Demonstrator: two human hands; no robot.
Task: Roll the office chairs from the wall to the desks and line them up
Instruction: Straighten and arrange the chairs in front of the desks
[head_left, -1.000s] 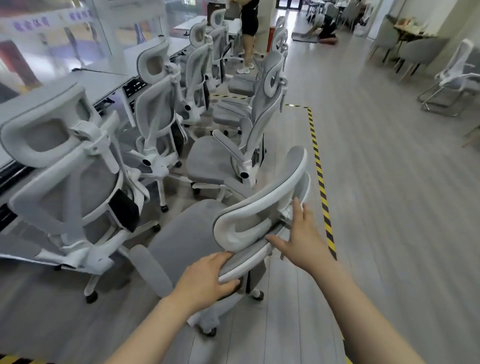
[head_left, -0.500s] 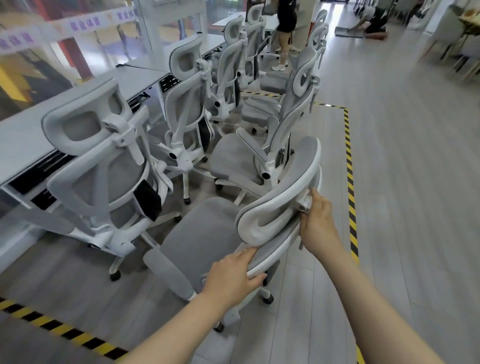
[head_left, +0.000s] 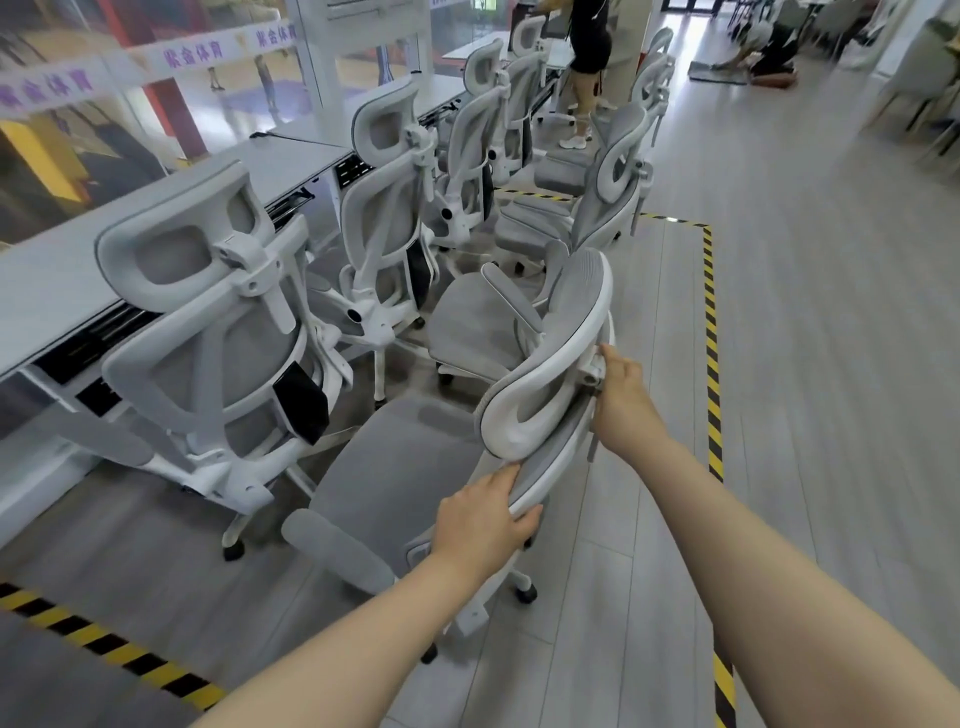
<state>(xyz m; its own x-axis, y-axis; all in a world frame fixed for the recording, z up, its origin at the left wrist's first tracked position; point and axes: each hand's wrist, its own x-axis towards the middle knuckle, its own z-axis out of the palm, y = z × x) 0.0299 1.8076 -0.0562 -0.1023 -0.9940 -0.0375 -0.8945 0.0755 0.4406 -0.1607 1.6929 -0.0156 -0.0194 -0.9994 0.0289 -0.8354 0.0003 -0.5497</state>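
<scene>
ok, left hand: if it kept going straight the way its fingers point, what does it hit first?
It already grips the chair back. The left hand points up and right along that frame, so it would probably slide up it toward the headrest. Depth is unclear.

- The chair under my left hand has a smooth, matt white plastic frame; its seat is grey woven cloth.
- By my right hand, the headrest is fine grey mesh in a white plastic rim.
- The floor to my right looks like pale grey wood-grain planks with a slight sheen.
- The desk, far left of my left hand, is smooth and matt.
</scene>
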